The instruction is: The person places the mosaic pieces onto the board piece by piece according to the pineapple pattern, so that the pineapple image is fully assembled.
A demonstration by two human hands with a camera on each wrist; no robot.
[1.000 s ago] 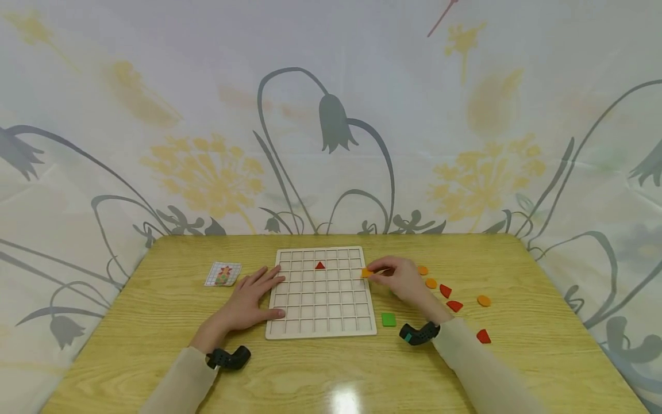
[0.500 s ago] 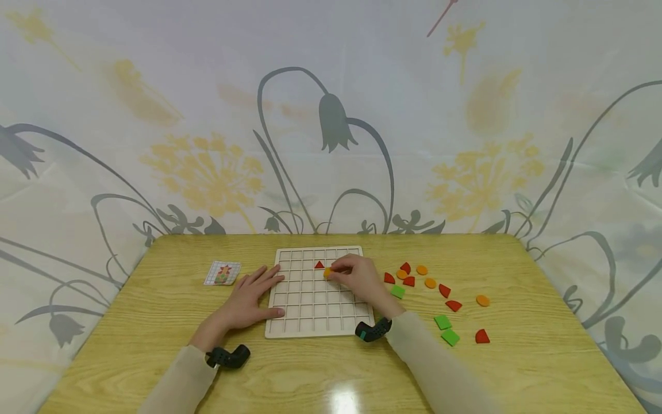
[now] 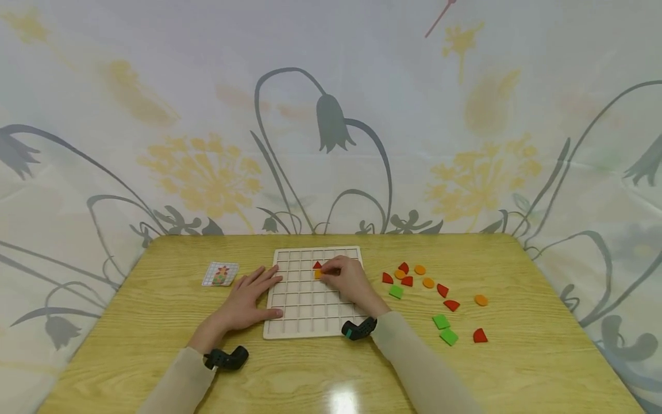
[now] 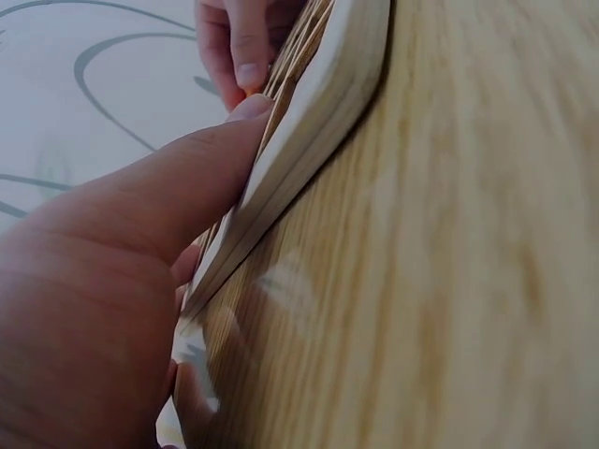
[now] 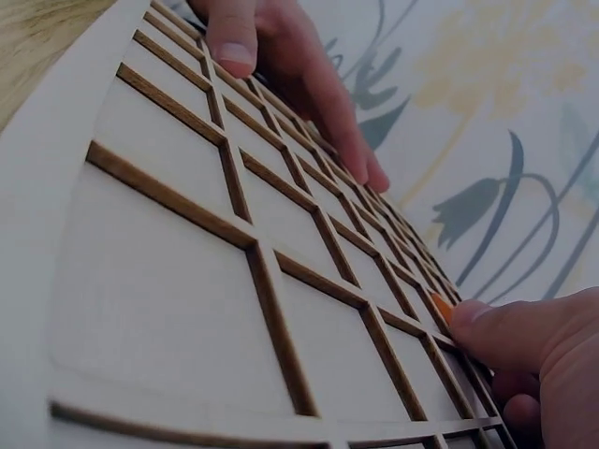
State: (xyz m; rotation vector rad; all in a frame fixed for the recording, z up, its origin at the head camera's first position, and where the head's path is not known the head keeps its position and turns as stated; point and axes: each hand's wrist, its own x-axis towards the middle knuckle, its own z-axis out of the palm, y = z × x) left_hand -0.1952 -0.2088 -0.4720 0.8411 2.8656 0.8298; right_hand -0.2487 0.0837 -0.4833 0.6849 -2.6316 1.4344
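A pale gridded board [image 3: 305,333] lies on the table. My left hand [image 3: 245,302] rests on its left edge, fingers spread and thumb on the rim. My right hand [image 3: 350,282] reaches over the board and pinches an orange square tile [image 3: 318,275] at a cell directly below a red triangle tile [image 3: 318,265]. In the right wrist view, my right thumb [image 5: 510,332] is against the orange tile [image 5: 442,307], most of which is hidden. The left wrist view shows my left thumb [image 4: 201,178] on the board's side.
To the right lie loose tiles: red quarter-circles [image 3: 451,306], orange discs [image 3: 428,283] and green squares [image 3: 449,336]. A small card [image 3: 220,274] with a coloured figure on a grid lies left of the board. A flower-patterned backdrop [image 3: 331,172] rises behind the wooden table [image 3: 310,374].
My right hand has carried the orange square left from the board's right edge to the cell under the red triangle. The left hand has stayed on the board.
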